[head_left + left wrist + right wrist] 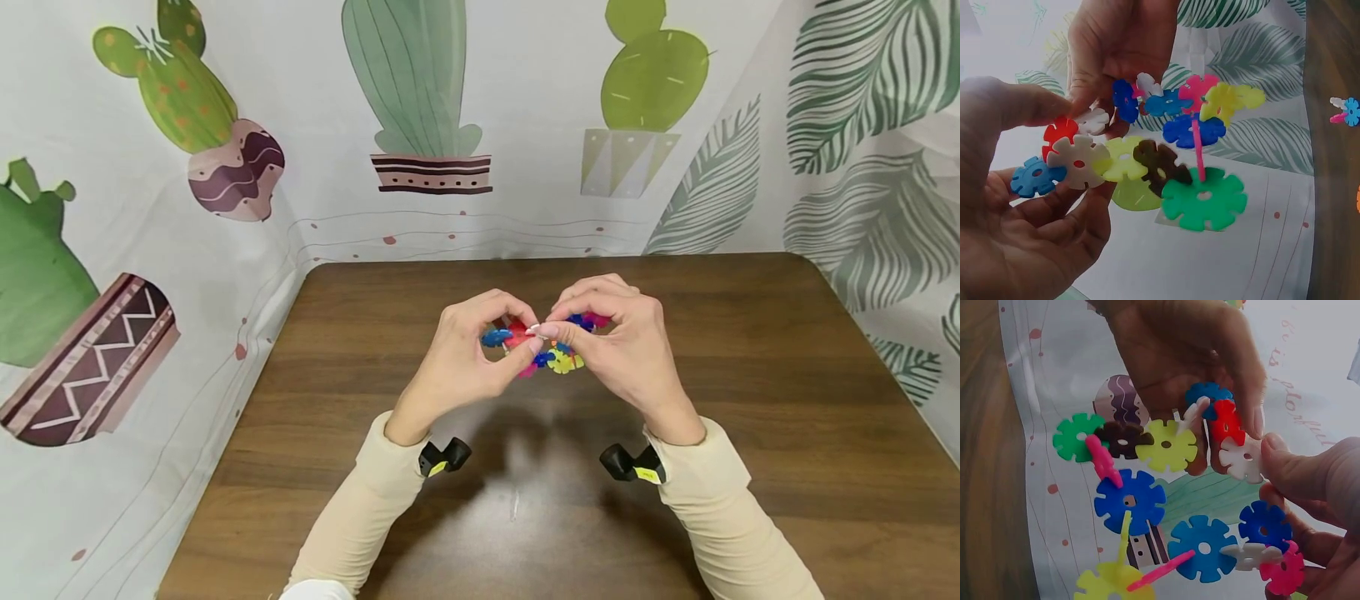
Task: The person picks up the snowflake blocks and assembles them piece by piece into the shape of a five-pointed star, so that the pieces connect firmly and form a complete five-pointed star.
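Both hands hold up a chain of flower-shaped plastic discs over the table. My left hand (468, 350) pinches the chain near its red disc (1227, 422) and blue end disc (1038, 176), with a white disc (1079, 162) beside them. Opposite it, my right hand (626, 346) pinches another white disc (1244, 459) between thumb and finger, right against the red one; whether their slots are joined I cannot tell. From there the chain loops through a yellow disc (1166, 445), a brown disc (1161, 167), a green disc (1204, 199) and several more. Fingers hide parts of it in the head view.
A brown wooden table (337, 358) lies beneath the hands, with a printed cactus-and-leaf cloth (525, 108) behind it. At the left wrist view's right edge, a small blue disc (1352, 112) with pink and white pieces appears against the table. Each wrist wears a black camera (444, 457).
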The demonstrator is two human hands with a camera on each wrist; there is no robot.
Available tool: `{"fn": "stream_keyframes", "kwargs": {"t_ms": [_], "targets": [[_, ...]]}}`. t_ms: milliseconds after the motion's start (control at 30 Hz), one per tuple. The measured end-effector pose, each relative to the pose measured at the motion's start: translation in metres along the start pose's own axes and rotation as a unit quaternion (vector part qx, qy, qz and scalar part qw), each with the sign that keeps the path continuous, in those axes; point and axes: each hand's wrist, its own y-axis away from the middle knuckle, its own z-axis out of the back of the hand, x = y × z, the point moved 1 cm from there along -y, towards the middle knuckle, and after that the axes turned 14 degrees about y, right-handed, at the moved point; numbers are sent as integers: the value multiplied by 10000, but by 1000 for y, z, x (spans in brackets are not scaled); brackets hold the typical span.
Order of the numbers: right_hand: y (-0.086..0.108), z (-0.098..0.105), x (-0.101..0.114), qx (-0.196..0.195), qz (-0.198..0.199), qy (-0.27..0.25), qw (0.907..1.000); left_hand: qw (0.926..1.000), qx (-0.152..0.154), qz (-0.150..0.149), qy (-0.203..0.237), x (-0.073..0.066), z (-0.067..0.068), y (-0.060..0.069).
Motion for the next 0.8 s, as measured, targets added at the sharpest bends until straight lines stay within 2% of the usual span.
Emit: {"fn": "stream_keyframes", "kwargs": {"t_ms": [233, 367, 500, 633, 800], "targets": [[0, -2, 1, -80, 282, 247, 9993, 9998, -138, 28, 122, 1, 1, 1], [-1, 0, -1, -36, 277, 121, 9995, 9993, -123, 23, 339, 2, 2, 0], [-3, 7, -4, -47, 24, -10, 10000, 9983, -71, 135, 559, 2, 7, 0], [-6, 20, -10, -221, -342, 45, 9992, 9968, -77, 312, 736, 2, 12, 0], [-12, 35, -26, -452, -750, 9, 9962, 9957, -152, 376, 838, 2, 18, 1]]}}
